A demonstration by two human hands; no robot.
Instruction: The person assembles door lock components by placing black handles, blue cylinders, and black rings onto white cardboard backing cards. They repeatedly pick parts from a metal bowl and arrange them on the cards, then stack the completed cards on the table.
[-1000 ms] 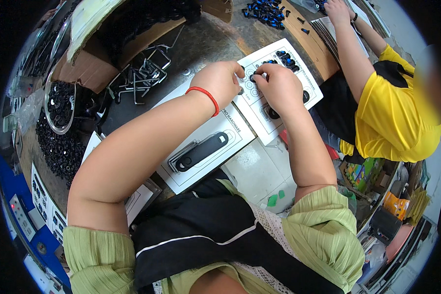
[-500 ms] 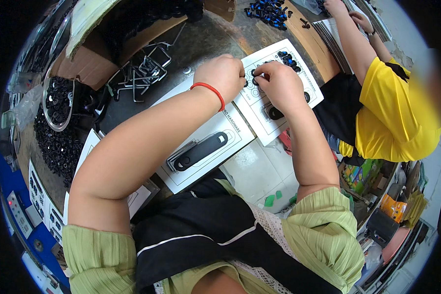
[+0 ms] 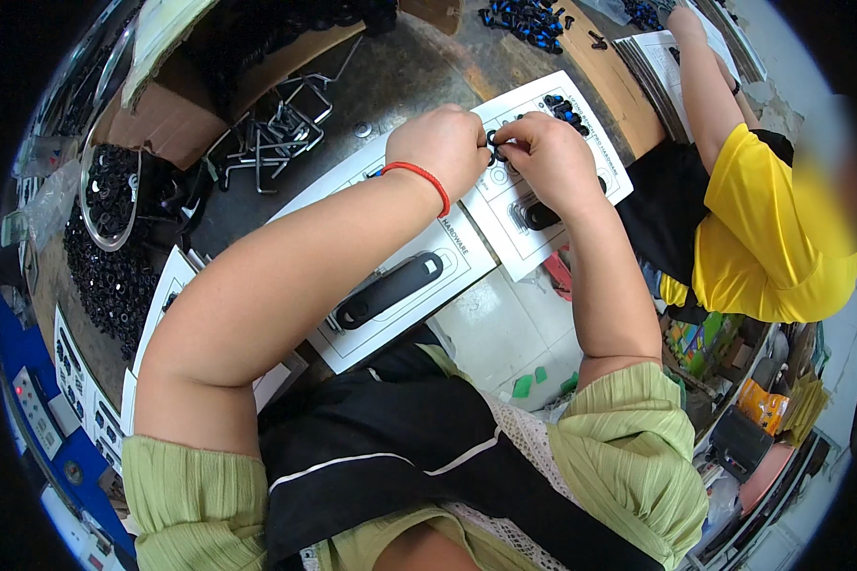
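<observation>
My right hand (image 3: 554,160) pinches a black ring (image 3: 499,152) over a card (image 3: 517,255); beside it, my left hand's (image 3: 436,143) grip I can't tell.

Lighting bright, mostly even. Glare patch on white floor tiles (image 3: 490,314), near centre; white cards (image 3: 529,255) very bright. Small glints on bent metal keys (image 3: 295,146), far left. Inside of cardboard box (image 3: 162,128) in deep shadow. Fisheye bends edges left and right, black vignette around. Heavy blur on co-worker's head (image 3: 833,176), right. Centre reasonably sharp.
</observation>
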